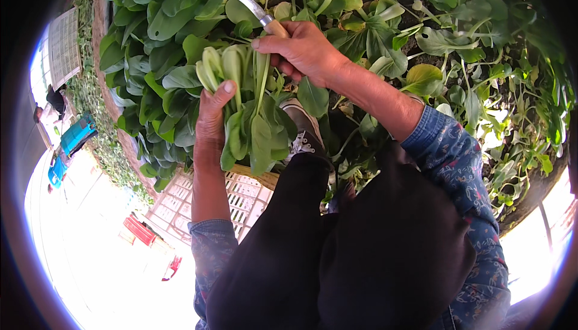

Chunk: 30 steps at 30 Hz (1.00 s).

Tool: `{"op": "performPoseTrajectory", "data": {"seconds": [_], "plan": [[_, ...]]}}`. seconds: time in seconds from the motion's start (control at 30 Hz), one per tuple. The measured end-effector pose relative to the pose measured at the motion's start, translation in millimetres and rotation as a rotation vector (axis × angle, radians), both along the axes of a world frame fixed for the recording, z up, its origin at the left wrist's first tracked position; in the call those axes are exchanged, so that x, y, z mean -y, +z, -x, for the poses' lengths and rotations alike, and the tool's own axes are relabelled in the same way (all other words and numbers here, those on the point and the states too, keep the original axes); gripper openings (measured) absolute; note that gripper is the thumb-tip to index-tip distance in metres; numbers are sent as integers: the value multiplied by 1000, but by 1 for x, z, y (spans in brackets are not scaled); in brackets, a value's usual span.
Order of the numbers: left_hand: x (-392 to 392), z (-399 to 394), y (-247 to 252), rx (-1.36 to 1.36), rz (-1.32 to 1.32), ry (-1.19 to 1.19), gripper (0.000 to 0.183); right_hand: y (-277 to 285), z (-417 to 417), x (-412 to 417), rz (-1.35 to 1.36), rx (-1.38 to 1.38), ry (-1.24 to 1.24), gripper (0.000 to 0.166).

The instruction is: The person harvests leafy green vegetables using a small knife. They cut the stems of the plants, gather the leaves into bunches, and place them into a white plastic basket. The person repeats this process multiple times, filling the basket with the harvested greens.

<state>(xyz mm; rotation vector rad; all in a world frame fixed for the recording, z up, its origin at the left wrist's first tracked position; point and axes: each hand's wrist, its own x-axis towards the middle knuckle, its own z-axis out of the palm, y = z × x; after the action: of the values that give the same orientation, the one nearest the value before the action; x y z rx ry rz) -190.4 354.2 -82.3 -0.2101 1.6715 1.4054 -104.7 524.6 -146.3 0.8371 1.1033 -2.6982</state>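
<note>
My left hand [211,115] is closed around a bunch of leafy greens [232,66] that look like bok choy. Their pale stem ends point up and the leaves hang down. In my right hand [311,52] is a curved harvesting knife [246,1] with a wooden handle and a metal collar. Its hooked blade points up and to the left, away from the bunch. The right thumb and fingers are also at a few pale stems [262,70] on the bunch's right side; the grip on these is partly hidden.
Dense standing greens [153,59] fill the bed at left. Cut stalks and yellowing leaves [422,79] litter the soil at right. A pale slatted plastic crate [180,199] sits by my left forearm. My shoe [305,126] is among the plants. Another crate [64,45] stands far left.
</note>
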Motion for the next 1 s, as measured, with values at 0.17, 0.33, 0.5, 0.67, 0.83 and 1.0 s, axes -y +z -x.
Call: {"op": "performPoseTrajectory", "data": {"seconds": [0.17, 0.33, 0.5, 0.67, 0.83, 1.0], "plan": [[-3, -9, -16, -64, 32, -89, 54, 7, 1, 13, -118, 28, 27, 32], [9, 0, -17, 150, -41, 12, 57, 2, -7, 4, -103, -39, -97, 39], [17, 3, -14, 263, -56, 72, 62, -21, -9, 0, -152, -4, -118, 35], [27, 2, 5, 135, -41, 9, 69, -45, -9, 8, -196, 33, -132, 36], [8, -10, 32, -157, 143, -779, 73, -85, -15, 20, -718, 37, 217, 35], [-30, -3, 37, -564, 257, -1022, 64, -72, -29, 49, -972, 51, 941, 28]]}}
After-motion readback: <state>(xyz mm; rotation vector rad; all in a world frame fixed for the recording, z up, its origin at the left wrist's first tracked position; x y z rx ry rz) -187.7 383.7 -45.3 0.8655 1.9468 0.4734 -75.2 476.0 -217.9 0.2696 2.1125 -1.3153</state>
